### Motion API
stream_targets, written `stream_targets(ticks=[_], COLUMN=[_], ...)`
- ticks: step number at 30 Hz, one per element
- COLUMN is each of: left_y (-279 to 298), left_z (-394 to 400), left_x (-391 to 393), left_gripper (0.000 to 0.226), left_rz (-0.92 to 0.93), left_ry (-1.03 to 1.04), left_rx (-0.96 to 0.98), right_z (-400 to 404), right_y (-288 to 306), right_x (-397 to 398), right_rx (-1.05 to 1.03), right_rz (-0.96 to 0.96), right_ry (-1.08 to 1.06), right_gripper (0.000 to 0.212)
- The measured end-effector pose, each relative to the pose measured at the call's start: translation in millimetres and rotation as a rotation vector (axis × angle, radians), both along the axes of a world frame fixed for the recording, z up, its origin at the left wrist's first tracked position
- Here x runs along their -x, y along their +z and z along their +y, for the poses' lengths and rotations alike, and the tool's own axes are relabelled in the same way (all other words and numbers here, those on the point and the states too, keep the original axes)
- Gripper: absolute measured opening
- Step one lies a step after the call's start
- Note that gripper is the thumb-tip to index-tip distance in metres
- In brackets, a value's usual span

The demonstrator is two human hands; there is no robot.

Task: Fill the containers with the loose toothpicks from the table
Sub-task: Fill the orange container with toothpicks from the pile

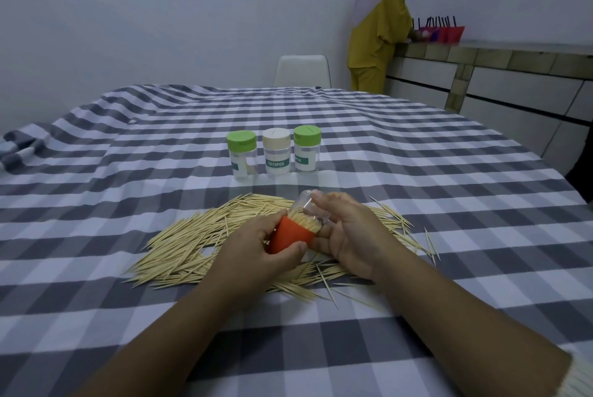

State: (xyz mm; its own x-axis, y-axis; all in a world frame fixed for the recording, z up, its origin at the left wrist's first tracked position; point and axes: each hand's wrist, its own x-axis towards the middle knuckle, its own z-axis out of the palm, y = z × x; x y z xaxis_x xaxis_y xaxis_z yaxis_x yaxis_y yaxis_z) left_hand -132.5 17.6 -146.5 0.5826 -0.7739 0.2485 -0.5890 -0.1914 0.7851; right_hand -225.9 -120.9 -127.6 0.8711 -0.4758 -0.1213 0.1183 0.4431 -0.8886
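Note:
A wide pile of loose toothpicks (199,239) lies on the checked tablecloth (417,191). Above the pile my left hand (253,246) grips an orange lid (290,234). My right hand (346,233) holds a clear container (305,204) that is tilted, its mouth packed with toothpicks and set against the lid. Behind the pile stand three closed containers in a row: a green-lidded one (242,156) on the left, a cream-lidded one (276,153) labelled TOOTHPICK in the middle, and another green-lidded one (307,149) on the right.
A white chair (301,71) stands at the table's far edge. A person in yellow (378,34) stands at a counter (481,53) at the back right, beside red holders (446,32). Folded cloth bunches at the table's left edge (19,146).

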Motion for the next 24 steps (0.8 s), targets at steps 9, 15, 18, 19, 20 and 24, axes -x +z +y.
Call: stream_targets(ticks=[9,15,18,19,20,24], left_y=[-0.2,1.1,1.6,1.8,2.3,3.3], left_z=[0.5,0.3,0.5,0.4,0.3,0.3], left_x=[-0.8,-2.3,-2.5,-2.3,-1.8,-0.6], left_gripper=[0.062,0.064,0.064,0.064,0.063,0.061], left_rz=[0.019,0.026,0.020,0.019,0.022,0.042], left_ry=[0.005,0.007,0.011,0.009,0.006,-0.001], left_rx=[0.000,-0.019,-0.032,-0.032,-0.031,-0.029], right_z=[-1.5,-3.2,-4.3,-4.3,-4.6,-6.1], right_y=[-3.1,-3.4,-1.9,-1.1,-0.6,-0.7], right_x=[-1.0,0.1,1.4,1.8,1.9,2.1], right_rx=[0.105,0.093,0.074,0.069,0.066,0.063], right_rz=[-0.008,-0.040,-0.041,-0.039,-0.037,-0.038], right_ry=[0.017,0.051,0.055,0.056,0.058,0.069], right_gripper=[0.042,0.032,0.023,0.020,0.018,0.016])
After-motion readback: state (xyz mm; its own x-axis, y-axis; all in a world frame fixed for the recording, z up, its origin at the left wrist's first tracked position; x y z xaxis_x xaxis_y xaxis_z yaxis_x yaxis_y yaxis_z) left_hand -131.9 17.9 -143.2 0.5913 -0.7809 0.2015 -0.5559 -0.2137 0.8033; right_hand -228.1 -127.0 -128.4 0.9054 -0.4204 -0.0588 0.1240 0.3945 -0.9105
